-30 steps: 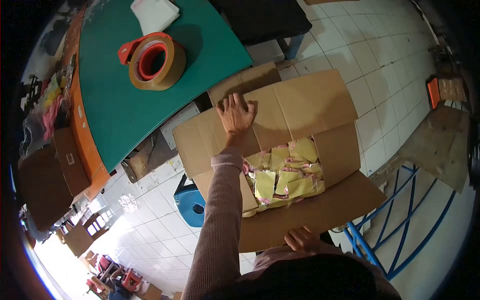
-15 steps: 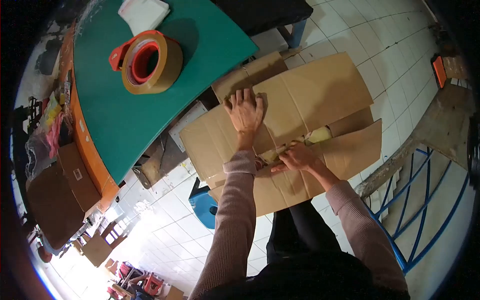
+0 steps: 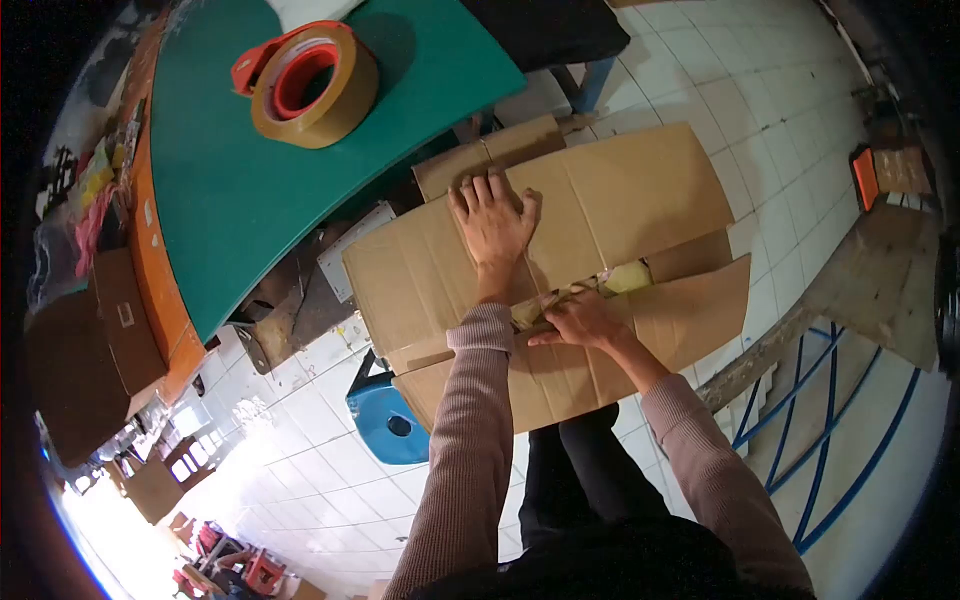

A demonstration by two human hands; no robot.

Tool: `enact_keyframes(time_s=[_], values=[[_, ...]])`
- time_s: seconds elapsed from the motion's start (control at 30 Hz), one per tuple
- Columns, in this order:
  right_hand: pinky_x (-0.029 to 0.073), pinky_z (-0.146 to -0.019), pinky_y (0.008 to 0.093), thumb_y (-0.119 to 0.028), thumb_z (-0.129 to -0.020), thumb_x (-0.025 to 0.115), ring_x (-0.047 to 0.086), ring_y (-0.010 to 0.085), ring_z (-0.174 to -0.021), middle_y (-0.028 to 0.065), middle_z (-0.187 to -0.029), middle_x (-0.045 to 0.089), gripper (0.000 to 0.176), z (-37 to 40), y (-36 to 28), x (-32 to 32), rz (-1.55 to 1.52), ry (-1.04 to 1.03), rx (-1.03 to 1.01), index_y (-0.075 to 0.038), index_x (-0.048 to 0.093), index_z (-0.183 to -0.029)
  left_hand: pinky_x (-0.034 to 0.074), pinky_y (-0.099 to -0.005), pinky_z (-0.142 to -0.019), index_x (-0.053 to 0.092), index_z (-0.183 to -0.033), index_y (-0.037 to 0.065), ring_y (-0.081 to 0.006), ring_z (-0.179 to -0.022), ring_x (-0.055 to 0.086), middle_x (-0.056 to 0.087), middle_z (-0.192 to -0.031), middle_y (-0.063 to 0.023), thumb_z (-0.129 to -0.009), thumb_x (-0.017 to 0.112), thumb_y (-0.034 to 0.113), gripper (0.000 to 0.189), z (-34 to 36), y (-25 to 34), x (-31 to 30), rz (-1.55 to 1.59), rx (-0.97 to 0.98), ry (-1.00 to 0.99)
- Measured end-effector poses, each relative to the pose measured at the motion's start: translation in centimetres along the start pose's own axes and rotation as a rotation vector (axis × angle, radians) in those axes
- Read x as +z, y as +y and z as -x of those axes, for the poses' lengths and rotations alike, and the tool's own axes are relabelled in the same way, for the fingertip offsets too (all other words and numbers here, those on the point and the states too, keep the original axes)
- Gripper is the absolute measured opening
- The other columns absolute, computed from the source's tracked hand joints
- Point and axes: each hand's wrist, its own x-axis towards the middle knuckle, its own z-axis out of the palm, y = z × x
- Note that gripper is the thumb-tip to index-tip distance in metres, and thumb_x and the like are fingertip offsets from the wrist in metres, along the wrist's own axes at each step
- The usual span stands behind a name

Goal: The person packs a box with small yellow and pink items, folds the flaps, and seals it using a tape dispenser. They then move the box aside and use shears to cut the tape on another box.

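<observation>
A large cardboard box (image 3: 640,190) lies in front of me with its two long top flaps folded inward, a narrow gap between them. My left hand (image 3: 495,225) rests flat on the far flap, fingers spread toward its outer edge. At the gap, my right hand (image 3: 585,322) grips the inner edge of the near flap (image 3: 690,310), fingers bent over it and thumb along its top. Something pale yellow (image 3: 628,278) shows inside the gap beside my right fingers.
A green-topped table (image 3: 240,210) stands beyond the box, bearing a red tape dispenser with a brown tape roll (image 3: 345,95). A blue plastic stool (image 3: 385,415) is at the left on the tiled floor. Blue metal bars (image 3: 825,430) stand at the right.
The view has shifted slightly, so the table and tape sit higher and the stool shows more. Both hands stay at nearly the same places on the box.
</observation>
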Motion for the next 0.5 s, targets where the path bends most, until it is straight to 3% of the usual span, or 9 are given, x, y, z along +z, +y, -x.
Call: enact_keyframes(time_s=[0.07,0.2,0.27,0.33,0.4,0.43,0.5], values=[[0.046,-0.069,0.0348,-0.064,-0.074,0.052,0.059,0.0236,-0.060,0.0107,-0.069,0.060,0.061,0.1,-0.1,0.1,0.004,0.192,-0.064,-0.004,0.060,-0.062,0.018,-0.0497,-0.104,0.047,-0.119,0.001,-0.0311,-0.112,0.043,0.049,-0.114,-0.0176,-0.081,0.042,0.045,0.058,-0.1,0.0,0.0,-0.014,0.001,0.030],[0.044,-0.075,0.0379,-0.056,-0.078,0.054,0.058,0.0236,-0.074,0.0124,-0.076,0.058,0.053,-0.6,-0.5,-2.1,0.013,0.207,-0.073,-0.003,0.059,-0.071,0.020,-0.0497,-0.104,0.048,-0.117,0.002,-0.0309,-0.110,0.044,0.050,-0.112,-0.0166,-0.082,0.043,0.043,0.055,0.5,0.0,0.1,0.016,-0.010,0.005],[0.040,-0.082,0.0417,-0.045,-0.082,0.054,0.055,0.0263,-0.085,0.0141,-0.083,0.056,0.043,-2.6,0.9,-3.6,0.160,0.353,-0.062,-0.002,0.058,-0.079,0.020,-0.0494,-0.104,0.049,-0.116,0.002,-0.0308,-0.110,0.044,0.051,-0.112,-0.0163,-0.083,0.043,0.042,0.052,-0.3,0.1,0.3,0.030,-0.001,0.063],[0.035,-0.089,0.0453,-0.037,-0.084,0.053,0.054,0.0281,-0.092,0.0165,-0.096,0.055,0.036,-8.2,4.0,-5.1,0.272,0.444,0.271,-0.001,0.058,-0.084,0.025,-0.0497,-0.102,0.053,-0.108,-0.001,-0.0330,-0.107,0.046,0.054,-0.104,-0.0177,-0.080,0.045,0.029,0.042,0.0,-0.1,0.6,0.100,0.013,0.150],[0.033,-0.089,0.0465,-0.035,-0.083,0.053,0.055,0.0297,-0.090,0.0167,-0.092,0.060,0.034,-13.7,8.6,-4.8,0.187,0.679,0.265,-0.002,0.062,-0.082,0.026,-0.0484,-0.102,0.053,-0.107,-0.001,-0.0330,-0.107,0.046,0.054,-0.104,-0.0177,-0.080,0.045,0.026,0.039,0.2,-0.2,0.6,0.131,-0.012,0.142],[0.033,-0.089,0.0465,-0.035,-0.083,0.053,0.055,0.0297,-0.090,0.0167,-0.092,0.060,0.034,-14.3,9.2,-4.8,0.200,0.687,0.256,-0.002,0.062,-0.082,0.027,-0.0470,-0.102,0.053,-0.107,-0.001,-0.0329,-0.107,0.046,0.054,-0.103,-0.0177,-0.080,0.045,0.024,0.037,-0.2,0.0,0.6,0.171,-0.036,0.145],[0.034,-0.089,0.0448,-0.036,-0.085,0.047,0.056,0.0289,-0.092,0.0148,-0.086,0.063,0.038,-14.5,10.0,-4.2,0.149,0.184,0.624,-0.002,0.064,-0.080,0.027,-0.0463,-0.102,0.053,-0.106,-0.001,-0.0329,-0.106,0.046,0.054,-0.102,-0.0177,-0.080,0.046,0.023,0.036,-0.5,-0.2,0.7,0.194,-0.040,0.119]])
